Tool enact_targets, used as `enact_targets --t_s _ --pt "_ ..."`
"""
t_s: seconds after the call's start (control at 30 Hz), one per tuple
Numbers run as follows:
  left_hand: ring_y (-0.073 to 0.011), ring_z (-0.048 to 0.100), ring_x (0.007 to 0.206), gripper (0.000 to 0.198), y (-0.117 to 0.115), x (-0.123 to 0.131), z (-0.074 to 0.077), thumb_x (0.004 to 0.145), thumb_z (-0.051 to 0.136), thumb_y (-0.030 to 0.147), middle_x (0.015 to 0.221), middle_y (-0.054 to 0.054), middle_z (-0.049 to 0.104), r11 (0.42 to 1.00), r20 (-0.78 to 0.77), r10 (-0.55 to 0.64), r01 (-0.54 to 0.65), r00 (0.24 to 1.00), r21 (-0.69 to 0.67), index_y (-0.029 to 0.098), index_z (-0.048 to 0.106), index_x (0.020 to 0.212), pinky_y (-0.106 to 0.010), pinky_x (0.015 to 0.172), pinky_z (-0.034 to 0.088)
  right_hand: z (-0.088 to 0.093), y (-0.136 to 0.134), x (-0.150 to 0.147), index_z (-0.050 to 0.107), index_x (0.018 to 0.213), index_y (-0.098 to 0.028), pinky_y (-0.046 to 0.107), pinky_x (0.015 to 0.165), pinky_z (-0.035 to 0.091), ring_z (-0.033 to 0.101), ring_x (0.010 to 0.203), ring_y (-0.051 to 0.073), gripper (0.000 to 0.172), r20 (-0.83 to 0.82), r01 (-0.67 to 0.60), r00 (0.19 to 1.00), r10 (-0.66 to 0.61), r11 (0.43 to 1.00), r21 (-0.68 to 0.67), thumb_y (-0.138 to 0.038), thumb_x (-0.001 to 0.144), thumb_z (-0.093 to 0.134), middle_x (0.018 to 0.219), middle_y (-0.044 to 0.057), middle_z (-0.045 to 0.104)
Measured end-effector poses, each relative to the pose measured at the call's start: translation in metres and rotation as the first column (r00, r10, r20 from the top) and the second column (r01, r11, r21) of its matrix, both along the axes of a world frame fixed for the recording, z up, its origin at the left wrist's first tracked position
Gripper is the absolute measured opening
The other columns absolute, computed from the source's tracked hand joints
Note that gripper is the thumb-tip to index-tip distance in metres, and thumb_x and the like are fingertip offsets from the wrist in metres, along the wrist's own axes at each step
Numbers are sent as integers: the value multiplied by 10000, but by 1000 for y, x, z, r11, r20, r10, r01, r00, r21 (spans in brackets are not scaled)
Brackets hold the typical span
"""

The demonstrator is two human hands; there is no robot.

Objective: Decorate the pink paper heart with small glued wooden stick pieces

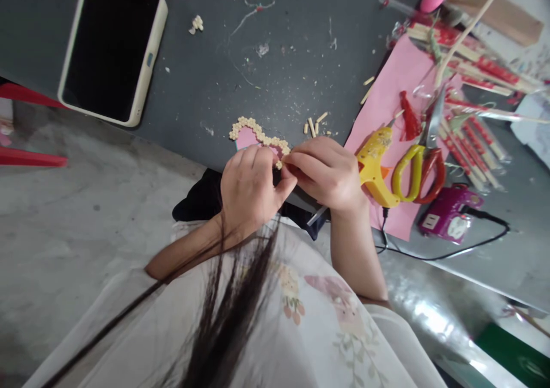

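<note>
At the table's front edge lies a pink card piece (247, 138) with a wavy border of small pale stick pieces (258, 129) set in flower-like clusters. My left hand (251, 184) is closed over its lower part and hides much of it. The fingers of my right hand (324, 170) are pinched together at the border's right end, touching it. Whatever sits between those fingertips is too small and covered to make out. Several short cut sticks (313, 127) lie just beyond my right hand.
On the right, a yellow glue gun (373, 161) and scissors (415, 170) lie on pink paper (395, 84), near a purple power socket (453, 213) with a black cord. Wrapped stick bundles (476, 61) lie behind. A white-cased tablet (112, 47) occupies the left.
</note>
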State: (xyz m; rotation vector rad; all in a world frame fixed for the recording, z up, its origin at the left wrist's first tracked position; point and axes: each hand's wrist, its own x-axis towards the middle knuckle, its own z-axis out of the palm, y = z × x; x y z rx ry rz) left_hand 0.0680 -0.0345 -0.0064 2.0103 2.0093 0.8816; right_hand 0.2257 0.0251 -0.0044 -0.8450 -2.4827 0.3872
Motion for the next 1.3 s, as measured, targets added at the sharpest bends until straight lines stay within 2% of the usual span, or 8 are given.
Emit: enact_targets --t_s 0.17,0.47,0.6,1.0,1.13,1.3 --pt "-202 571 802 50 -2 -2 -1 881 541 260 763 -26 573 999 48 -12 13 999 -29 216 524 864 -346 792 426 0 1 0 649 926 -219 327 735 503 625 822 189 82 -1 -12 1000 13 999 33 -189 914 573 877 63 702" --pt "-215 595 841 79 -4 -5 4 897 528 281 789 -31 613 995 -12 -31 30 999 -96 209 555 915 -362 808 399 -2 1 -2 638 896 -206 307 701 485 616 797 173 80 4 -16 1000 15 998 61 -184 919 564 850 50 693" --pt "-219 594 853 70 -4 -4 6 894 526 281 803 -35 618 992 0 -21 21 1000 -125 216 550 904 -369 823 389 -2 0 -2 637 884 -205 309 692 475 611 802 175 88 23 -18 1000 16 998 57 -191 923 560 844 50 685" --pt "-219 595 775 81 -5 -7 8 859 532 262 745 -29 617 994 -110 -3 -9 994 -107 208 540 799 -392 811 395 -2 0 -1 648 914 -216 321 705 469 604 819 181 120 61 -22 998 22 1000 7 -206 939 532 866 53 680" --pt "-220 599 744 79 -6 -8 12 831 564 258 724 -28 625 993 -111 6 -19 994 -117 210 551 770 -400 799 409 0 1 -2 650 912 -203 318 693 480 603 800 180 127 75 -29 997 26 998 51 -189 938 527 863 56 692" --pt "-221 604 767 91 -8 -12 13 863 552 290 748 -30 637 993 -75 10 -19 997 -120 218 576 814 -408 824 405 0 2 -2 655 907 -175 312 682 497 612 781 181 100 63 -48 997 42 994 100 -163 917 556 854 65 705"
